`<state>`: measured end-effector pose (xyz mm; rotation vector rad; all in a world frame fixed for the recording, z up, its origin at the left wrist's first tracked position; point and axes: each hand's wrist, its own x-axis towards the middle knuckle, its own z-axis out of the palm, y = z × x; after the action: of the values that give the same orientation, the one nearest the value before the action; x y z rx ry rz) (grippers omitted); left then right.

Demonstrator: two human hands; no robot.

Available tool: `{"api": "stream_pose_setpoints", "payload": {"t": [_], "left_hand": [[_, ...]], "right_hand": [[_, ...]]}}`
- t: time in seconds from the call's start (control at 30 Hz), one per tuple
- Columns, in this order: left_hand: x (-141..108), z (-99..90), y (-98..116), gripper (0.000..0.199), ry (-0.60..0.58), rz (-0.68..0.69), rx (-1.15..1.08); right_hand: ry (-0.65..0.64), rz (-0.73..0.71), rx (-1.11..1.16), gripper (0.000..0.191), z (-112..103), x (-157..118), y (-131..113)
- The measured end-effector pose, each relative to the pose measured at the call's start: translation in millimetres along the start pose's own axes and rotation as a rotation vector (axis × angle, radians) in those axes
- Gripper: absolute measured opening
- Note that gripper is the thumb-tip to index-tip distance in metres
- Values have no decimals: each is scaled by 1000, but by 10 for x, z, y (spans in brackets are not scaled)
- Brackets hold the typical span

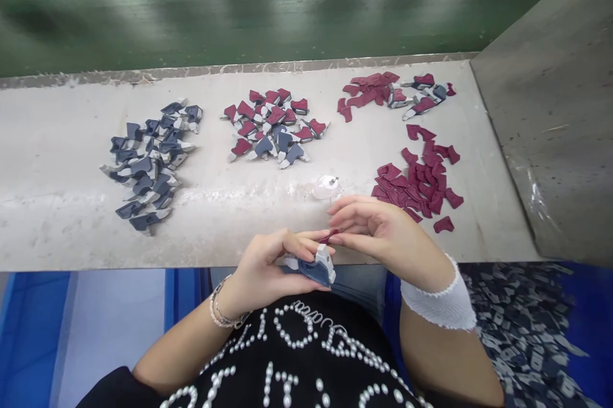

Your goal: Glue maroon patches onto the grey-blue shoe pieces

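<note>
Slate-blue cut piece with white trim (316, 269), low at centre of the frame, just in front of the edge of the white workbench (62, 229), gripped in the left hand (271, 271): fingers curled over it, hold closed and firm. Small maroon sliver (329, 237) at the top of that piece, between the left fingertips and the right hand (378, 229). Right hand raised, fingers bunched together right at the sliver; pinching or only touching, impossible to tell. Pearl bracelet (225, 306) around the left wrist, white knitted wrist sleeve (438, 299) around the right.

Just above the hands, a small clear plastic container (326, 187) on the bench. Left of centre, a heap of slate-blue pieces (148, 162); at upper centre, a heap of maroon-and-blue pieces (272, 124); at upper right, a looser mixed heap (397, 92). Right of centre, near the right hand, a heap of plain maroon pieces (416, 178). At lower right, below the bench, a mass of grey-blue pieces (522, 331) on a blue surface. At bottom centre, a black top with pearl lettering (287, 357).
</note>
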<state>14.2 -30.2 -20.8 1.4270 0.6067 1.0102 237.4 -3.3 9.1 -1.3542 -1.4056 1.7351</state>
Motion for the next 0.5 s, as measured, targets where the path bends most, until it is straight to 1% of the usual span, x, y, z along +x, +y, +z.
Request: {"api": "stream_pose_setpoints", "payload": {"t": [0.07, 0.13, 0.27, 0.33, 0.4, 0.5], "left_hand": [[-7, 2, 0, 36, 9, 10, -2], [-20, -7, -5, 36, 53, -7, 38], [-46, -53, -34, 36, 255, -114, 238], [-47, -74, -51, 33, 315, -146, 370], [-36, -81, -59, 29, 313, -155, 480], [-7, -55, -47, 23, 284, -133, 532]], "right_hand": [[-18, 8, -9, 15, -22, -13, -14], [-28, 27, -10, 18, -57, -56, -39], [11, 95, 24, 18, -129, -189, -115], [27, 97, 50, 17, -126, -235, -151], [12, 72, 59, 15, -77, -244, -174], [-6, 53, 41, 14, 52, -192, -174]]}}
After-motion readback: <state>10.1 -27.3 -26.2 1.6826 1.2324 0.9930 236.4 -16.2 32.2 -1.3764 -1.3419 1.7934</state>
